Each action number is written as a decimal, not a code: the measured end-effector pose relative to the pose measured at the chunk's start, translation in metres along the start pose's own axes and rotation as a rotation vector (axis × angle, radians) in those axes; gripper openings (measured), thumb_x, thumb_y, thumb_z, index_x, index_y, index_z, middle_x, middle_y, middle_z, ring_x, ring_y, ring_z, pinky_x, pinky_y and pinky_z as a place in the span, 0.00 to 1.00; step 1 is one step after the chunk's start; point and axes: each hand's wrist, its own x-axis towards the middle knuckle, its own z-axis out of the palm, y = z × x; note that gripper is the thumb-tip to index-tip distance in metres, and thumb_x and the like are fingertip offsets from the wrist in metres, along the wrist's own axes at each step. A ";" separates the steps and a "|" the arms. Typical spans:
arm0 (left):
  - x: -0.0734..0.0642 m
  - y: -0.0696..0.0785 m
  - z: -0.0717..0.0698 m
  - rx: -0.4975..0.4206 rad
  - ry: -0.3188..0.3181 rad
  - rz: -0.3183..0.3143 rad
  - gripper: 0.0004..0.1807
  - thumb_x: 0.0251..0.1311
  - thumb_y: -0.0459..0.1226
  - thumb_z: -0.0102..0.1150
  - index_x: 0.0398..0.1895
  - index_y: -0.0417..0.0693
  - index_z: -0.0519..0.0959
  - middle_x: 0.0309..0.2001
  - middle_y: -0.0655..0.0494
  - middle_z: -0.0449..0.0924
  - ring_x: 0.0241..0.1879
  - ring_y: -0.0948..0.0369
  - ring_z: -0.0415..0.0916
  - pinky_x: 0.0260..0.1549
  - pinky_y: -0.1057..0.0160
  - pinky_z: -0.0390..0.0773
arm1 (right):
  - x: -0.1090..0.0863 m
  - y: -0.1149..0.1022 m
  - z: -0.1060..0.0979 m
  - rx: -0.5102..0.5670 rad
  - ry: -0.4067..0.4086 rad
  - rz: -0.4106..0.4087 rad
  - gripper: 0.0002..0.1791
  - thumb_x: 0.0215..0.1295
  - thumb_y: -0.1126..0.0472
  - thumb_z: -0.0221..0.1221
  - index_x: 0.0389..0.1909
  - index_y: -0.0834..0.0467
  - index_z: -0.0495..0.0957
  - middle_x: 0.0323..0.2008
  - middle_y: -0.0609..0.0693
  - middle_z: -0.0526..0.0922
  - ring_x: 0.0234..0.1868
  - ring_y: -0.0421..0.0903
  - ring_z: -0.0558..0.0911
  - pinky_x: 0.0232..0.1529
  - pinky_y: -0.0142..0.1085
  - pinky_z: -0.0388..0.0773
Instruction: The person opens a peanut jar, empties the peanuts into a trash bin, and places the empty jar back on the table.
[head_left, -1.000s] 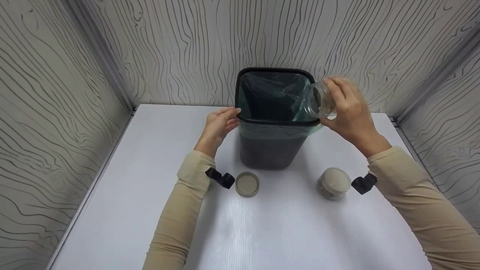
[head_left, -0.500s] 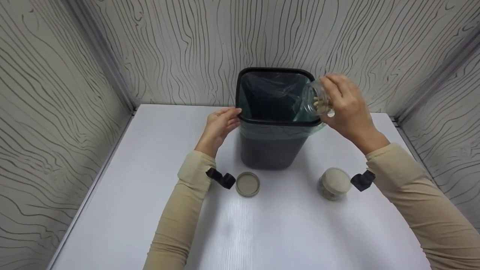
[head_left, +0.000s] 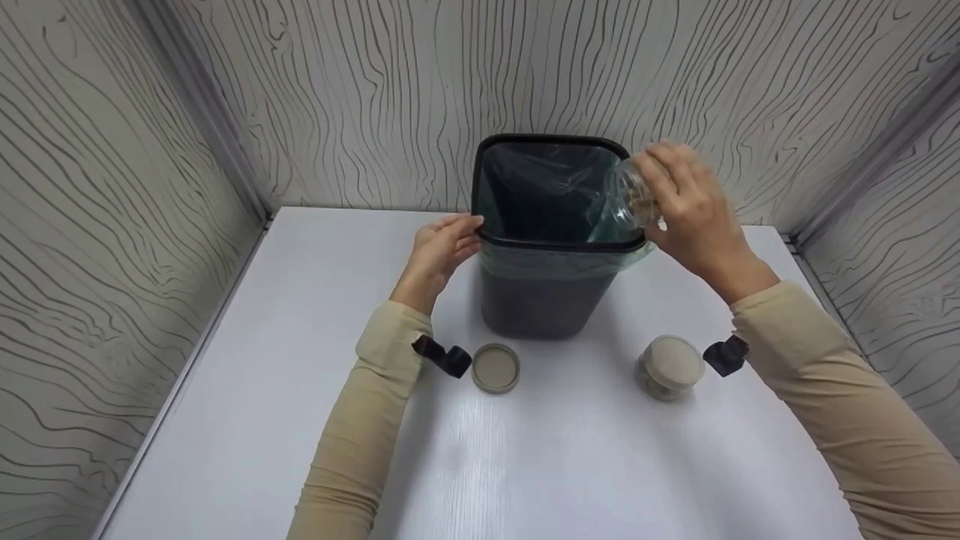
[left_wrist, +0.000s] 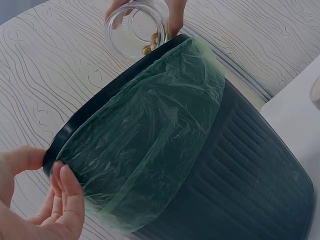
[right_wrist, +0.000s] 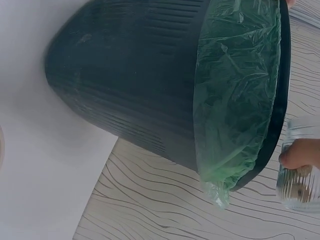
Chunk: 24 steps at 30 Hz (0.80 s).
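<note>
Left arm: stretched forward, the fingers of our left hand [head_left: 442, 246] pinching the near-left corner of the bin [head_left: 544, 304].
Right arm: angled inward, the fingers of our right hand [head_left: 691, 214] wrapped round the glass jar [head_left: 624, 196].
Glass jar: tipped by the bin's right rim, brown pieces [left_wrist: 151, 44] inside.
Surface [head_left: 585, 457]: bears a loose lid [head_left: 496, 368], a lidded jar [head_left: 672, 366].

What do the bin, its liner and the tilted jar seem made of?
Bin: probably dark matte plastic, from its moulded-looking ribs. Liner: thin green plastic film, slightly glossy, see-through and creased. Jar: clear and shiny with a ribbed wall; glass or hard plastic, I can't tell.
</note>
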 end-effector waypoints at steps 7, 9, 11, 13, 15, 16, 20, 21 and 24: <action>-0.001 0.000 -0.001 -0.001 -0.011 0.011 0.23 0.61 0.30 0.57 0.59 0.32 0.70 0.30 0.58 0.77 0.26 0.68 0.76 0.29 0.75 0.79 | 0.000 0.003 0.003 -0.029 0.006 -0.058 0.45 0.35 0.76 0.71 0.61 0.66 0.67 0.57 0.68 0.73 0.61 0.65 0.70 0.65 0.54 0.69; -0.001 0.000 -0.001 -0.003 -0.010 0.009 0.23 0.61 0.30 0.57 0.59 0.32 0.70 0.29 0.58 0.77 0.25 0.68 0.76 0.29 0.75 0.79 | -0.001 0.004 0.006 -0.017 0.042 -0.075 0.44 0.34 0.77 0.70 0.60 0.67 0.68 0.56 0.68 0.74 0.61 0.65 0.71 0.66 0.52 0.69; -0.001 0.001 -0.001 -0.007 -0.007 0.005 0.23 0.61 0.30 0.57 0.59 0.32 0.70 0.29 0.58 0.78 0.25 0.68 0.76 0.28 0.75 0.79 | 0.000 0.003 0.007 -0.014 0.064 -0.095 0.42 0.35 0.78 0.69 0.59 0.67 0.69 0.56 0.68 0.74 0.60 0.65 0.72 0.66 0.51 0.69; -0.001 0.001 -0.001 -0.010 -0.006 0.000 0.23 0.61 0.30 0.57 0.60 0.32 0.69 0.29 0.58 0.78 0.25 0.68 0.76 0.28 0.75 0.79 | 0.000 0.003 0.008 -0.017 0.090 -0.112 0.40 0.36 0.78 0.68 0.58 0.68 0.70 0.55 0.68 0.75 0.59 0.64 0.73 0.66 0.51 0.69; -0.001 0.001 -0.001 -0.012 -0.005 -0.002 0.24 0.61 0.30 0.57 0.60 0.32 0.69 0.29 0.58 0.78 0.25 0.68 0.76 0.28 0.75 0.79 | 0.001 0.003 0.010 -0.021 0.118 -0.125 0.37 0.39 0.78 0.66 0.57 0.68 0.71 0.54 0.68 0.76 0.58 0.64 0.73 0.65 0.50 0.70; -0.001 0.001 -0.001 -0.013 -0.004 -0.002 0.24 0.61 0.30 0.57 0.60 0.32 0.69 0.29 0.58 0.78 0.25 0.68 0.77 0.28 0.75 0.79 | 0.002 0.003 0.010 -0.028 0.126 -0.133 0.35 0.41 0.78 0.65 0.57 0.68 0.72 0.54 0.68 0.77 0.58 0.64 0.74 0.64 0.50 0.71; 0.000 0.001 -0.001 -0.016 -0.004 0.005 0.23 0.61 0.30 0.57 0.60 0.32 0.69 0.29 0.58 0.78 0.25 0.68 0.76 0.28 0.75 0.79 | 0.004 0.006 0.011 -0.032 0.143 -0.158 0.33 0.44 0.78 0.64 0.57 0.68 0.72 0.54 0.68 0.77 0.57 0.64 0.74 0.63 0.51 0.72; 0.000 0.001 -0.001 -0.016 -0.005 0.006 0.23 0.61 0.30 0.57 0.60 0.32 0.69 0.29 0.58 0.78 0.25 0.68 0.76 0.28 0.75 0.79 | 0.004 0.006 0.011 -0.036 0.144 -0.166 0.32 0.44 0.79 0.63 0.56 0.68 0.72 0.54 0.68 0.77 0.57 0.64 0.75 0.63 0.51 0.73; 0.000 0.000 -0.001 -0.014 -0.008 0.013 0.22 0.62 0.30 0.57 0.58 0.32 0.70 0.28 0.58 0.78 0.25 0.68 0.76 0.28 0.75 0.79 | 0.004 0.008 0.011 -0.038 0.144 -0.178 0.33 0.44 0.79 0.64 0.57 0.68 0.72 0.54 0.68 0.77 0.57 0.65 0.75 0.63 0.52 0.73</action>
